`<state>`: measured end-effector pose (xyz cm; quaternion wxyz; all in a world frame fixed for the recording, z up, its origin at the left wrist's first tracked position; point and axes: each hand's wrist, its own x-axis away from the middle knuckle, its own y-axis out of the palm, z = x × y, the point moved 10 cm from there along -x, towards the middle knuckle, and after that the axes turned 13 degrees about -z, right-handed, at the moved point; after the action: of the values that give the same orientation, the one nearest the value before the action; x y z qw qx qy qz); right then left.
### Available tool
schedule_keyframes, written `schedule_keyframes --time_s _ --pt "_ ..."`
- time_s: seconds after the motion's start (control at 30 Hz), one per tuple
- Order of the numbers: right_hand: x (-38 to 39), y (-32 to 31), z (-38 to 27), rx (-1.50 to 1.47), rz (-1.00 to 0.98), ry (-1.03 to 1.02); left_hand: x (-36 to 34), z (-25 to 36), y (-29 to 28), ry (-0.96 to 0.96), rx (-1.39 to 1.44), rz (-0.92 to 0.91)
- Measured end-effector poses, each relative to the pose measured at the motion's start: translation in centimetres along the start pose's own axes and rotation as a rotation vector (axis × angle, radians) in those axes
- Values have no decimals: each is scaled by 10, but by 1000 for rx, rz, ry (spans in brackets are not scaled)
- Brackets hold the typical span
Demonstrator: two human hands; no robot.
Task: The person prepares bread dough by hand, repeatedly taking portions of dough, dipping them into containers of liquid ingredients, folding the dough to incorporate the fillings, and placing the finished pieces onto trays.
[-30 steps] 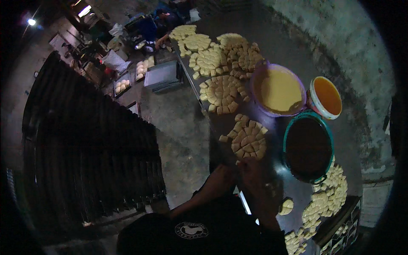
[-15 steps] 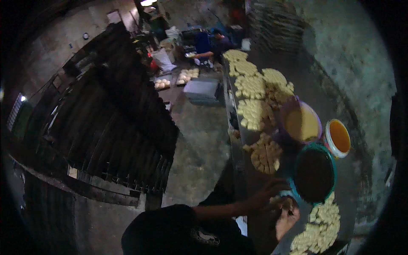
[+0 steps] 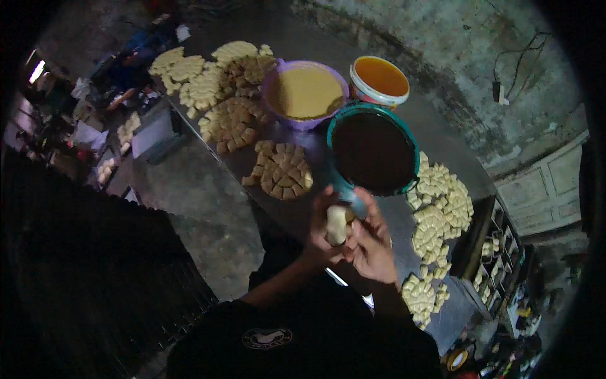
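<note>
A pale lump of dough sits between both my hands, held over the near part of a metal table. My left hand cups it from the left and my right hand closes on it from the right. Just beyond my fingers stands a teal-rimmed basin of dark brown filling. A round cut dough disc lies on the table to the left of that basin.
A purple bowl of yellow mixture and a small white tub of orange liquid stand behind the basin. Cut dough discs lie at the far left and pale ones at the right. Racks of trays stand lower right.
The view has swung and moved closer to the table. My hands have come together and now hold the dough lump raised before the dark basin.
</note>
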<state>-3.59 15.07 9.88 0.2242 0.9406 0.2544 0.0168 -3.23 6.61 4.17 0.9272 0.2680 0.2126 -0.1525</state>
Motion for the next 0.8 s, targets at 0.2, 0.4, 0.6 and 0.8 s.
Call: schedule_keyframes --time_s 0.2,0.4,0.6,0.8 --pt "-76 -49 -9 1638 -61 -97 12 -24 -62 -572 -145 166" --pt "-108 -74 32 1543 -204 142 22 -51 -109 -686 -58 78" --pt "-119 -89 30 1610 -101 382 9 -55 -128 -735 -115 7" --pt "-107 -96 25 984 191 321 -19 -40 -121 -689 -16 -68"
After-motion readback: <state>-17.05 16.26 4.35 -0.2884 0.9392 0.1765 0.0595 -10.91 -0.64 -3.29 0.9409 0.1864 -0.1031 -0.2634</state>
